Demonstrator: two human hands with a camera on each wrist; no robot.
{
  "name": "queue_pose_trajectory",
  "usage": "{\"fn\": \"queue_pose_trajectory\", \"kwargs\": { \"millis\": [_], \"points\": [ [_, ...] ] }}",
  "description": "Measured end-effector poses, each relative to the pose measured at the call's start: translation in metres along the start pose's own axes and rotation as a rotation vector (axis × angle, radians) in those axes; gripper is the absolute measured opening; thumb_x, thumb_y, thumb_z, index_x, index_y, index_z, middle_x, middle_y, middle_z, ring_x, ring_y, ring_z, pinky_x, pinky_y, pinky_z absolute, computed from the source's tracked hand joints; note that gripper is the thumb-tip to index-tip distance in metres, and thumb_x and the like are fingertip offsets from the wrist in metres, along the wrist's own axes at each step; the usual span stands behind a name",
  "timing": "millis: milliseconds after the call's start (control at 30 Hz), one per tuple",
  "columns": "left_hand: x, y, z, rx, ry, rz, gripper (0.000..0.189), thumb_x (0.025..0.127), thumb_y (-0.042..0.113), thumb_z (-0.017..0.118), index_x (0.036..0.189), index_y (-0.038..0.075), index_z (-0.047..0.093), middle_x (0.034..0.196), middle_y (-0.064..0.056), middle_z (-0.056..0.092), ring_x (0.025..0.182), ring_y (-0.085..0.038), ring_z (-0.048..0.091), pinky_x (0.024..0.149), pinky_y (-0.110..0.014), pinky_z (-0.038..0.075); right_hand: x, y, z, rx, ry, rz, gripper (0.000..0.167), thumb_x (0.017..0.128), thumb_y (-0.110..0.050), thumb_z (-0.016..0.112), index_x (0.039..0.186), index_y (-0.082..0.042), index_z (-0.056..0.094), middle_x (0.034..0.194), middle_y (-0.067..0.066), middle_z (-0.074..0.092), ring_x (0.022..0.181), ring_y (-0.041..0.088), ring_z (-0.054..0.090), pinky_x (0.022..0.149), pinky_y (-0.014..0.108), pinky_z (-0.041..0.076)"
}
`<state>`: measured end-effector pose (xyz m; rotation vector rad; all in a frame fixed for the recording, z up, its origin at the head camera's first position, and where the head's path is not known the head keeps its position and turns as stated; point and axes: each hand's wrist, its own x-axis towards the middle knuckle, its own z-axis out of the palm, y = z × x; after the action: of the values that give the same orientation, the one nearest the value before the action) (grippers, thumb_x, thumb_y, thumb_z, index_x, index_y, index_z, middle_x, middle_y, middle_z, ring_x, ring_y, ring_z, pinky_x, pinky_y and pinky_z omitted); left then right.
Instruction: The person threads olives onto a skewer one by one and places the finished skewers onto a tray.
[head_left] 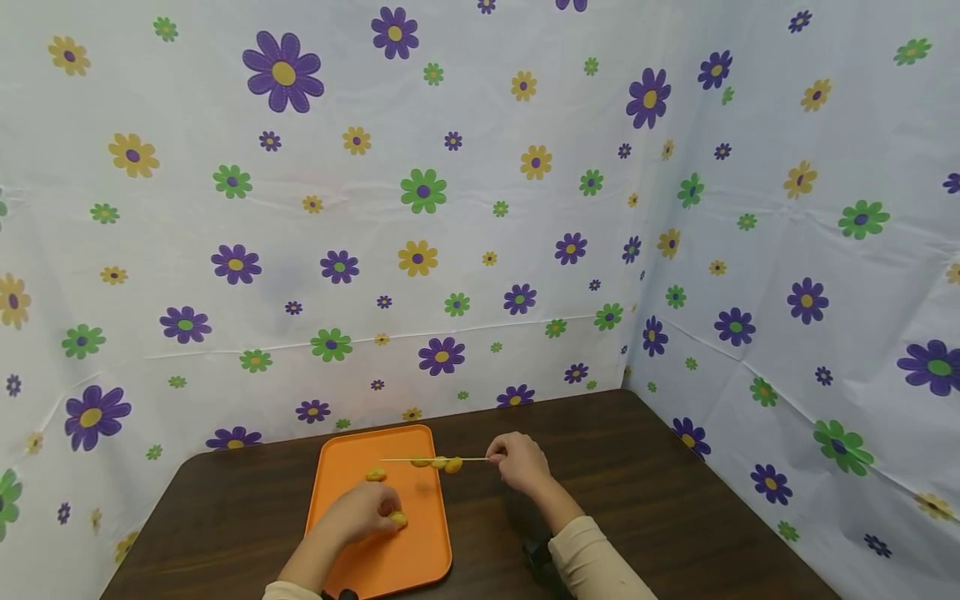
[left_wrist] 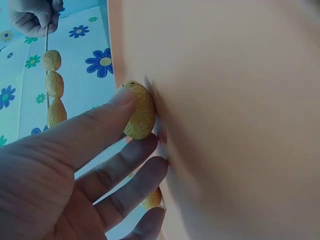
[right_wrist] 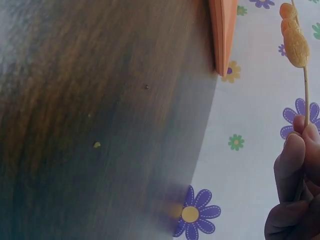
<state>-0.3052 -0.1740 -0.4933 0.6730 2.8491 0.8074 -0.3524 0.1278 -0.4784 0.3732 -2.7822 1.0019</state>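
Note:
My left hand [head_left: 360, 510] is over the orange tray [head_left: 420, 558]. Between its thumb and forefinger it pinches a wrinkled yellow oval piece [left_wrist: 141, 114], close against the tray surface. A second yellow piece [head_left: 376, 474] lies on the tray beyond that hand. My right hand [head_left: 520, 460] grips one end of a thin wooden skewer [right_wrist: 306, 90], which points left across the tray in the head view. Threaded along the skewer are three similar yellow pieces [left_wrist: 54, 84], near its middle. The skewer's bare tip extends past them on the left.
A dark wooden table [head_left: 600, 450] lies under the tray, with small crumbs [right_wrist: 97, 144] on it. A white sheet with purple, green and yellow flowers [head_left: 420, 258] hangs behind the table and along its right side.

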Motion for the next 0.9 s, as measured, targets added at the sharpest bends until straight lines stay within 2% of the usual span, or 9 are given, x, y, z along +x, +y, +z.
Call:
{"fn": "queue_pose_trajectory", "kwargs": {
  "millis": [100, 300, 500, 633, 900],
  "points": [
    [-0.001, -0.001, 0.001, 0.007, 0.004, -0.007, 0.015, 0.087, 0.019, 0.082, 0.081, 0.016, 0.068, 0.073, 0.007, 0.058, 0.067, -0.013, 0.049, 0.064, -0.035, 0.043, -0.001, 0.001, -0.001, 0.011, -0.009, 0.001, 0.006, 0.093, -0.011, 0.072, 0.089, -0.010, 0.076, 0.069, 0.003, 0.065, 0.052, 0.012, 0.056, 0.054, 0.033, 0.044],
    [-0.005, -0.005, 0.001, 0.037, 0.045, -0.018, 0.019, 0.085, 0.020, 0.083, 0.080, 0.016, 0.065, 0.075, 0.008, 0.058, 0.068, -0.013, 0.049, 0.065, -0.035, 0.044, -0.002, 0.001, 0.001, 0.026, -0.022, 0.007, 0.006, 0.093, -0.010, 0.072, 0.088, -0.010, 0.076, 0.071, 0.009, 0.068, 0.051, 0.012, 0.056, 0.054, 0.034, 0.044],
    [-0.009, -0.013, -0.006, -0.018, 0.086, -0.036, 0.019, 0.084, 0.019, 0.084, 0.083, 0.015, 0.066, 0.078, 0.006, 0.060, 0.071, -0.014, 0.052, 0.064, -0.033, 0.045, 0.000, -0.001, 0.003, 0.043, -0.045, -0.018, 0.006, 0.094, -0.010, 0.071, 0.089, -0.010, 0.076, 0.075, 0.007, 0.068, 0.055, 0.012, 0.057, 0.055, 0.034, 0.046],
    [-0.011, -0.017, -0.012, -0.044, 0.108, -0.069, 0.017, 0.084, 0.018, 0.082, 0.085, 0.015, 0.066, 0.080, 0.005, 0.060, 0.071, -0.013, 0.053, 0.062, -0.031, 0.045, 0.001, 0.000, 0.000, 0.062, -0.053, -0.005, 0.007, 0.094, -0.009, 0.071, 0.089, -0.011, 0.075, 0.076, 0.008, 0.068, 0.055, 0.013, 0.057, 0.055, 0.034, 0.046],
    [-0.015, -0.016, -0.027, -0.035, 0.242, -0.178, 0.021, 0.081, 0.012, 0.084, 0.087, 0.020, 0.066, 0.079, 0.007, 0.061, 0.071, -0.012, 0.055, 0.063, -0.033, 0.046, 0.002, 0.004, -0.005, 0.086, -0.062, -0.005, 0.008, 0.094, -0.007, 0.070, 0.089, -0.010, 0.075, 0.073, 0.012, 0.067, 0.053, 0.013, 0.056, 0.053, 0.032, 0.044]
  ]
}}
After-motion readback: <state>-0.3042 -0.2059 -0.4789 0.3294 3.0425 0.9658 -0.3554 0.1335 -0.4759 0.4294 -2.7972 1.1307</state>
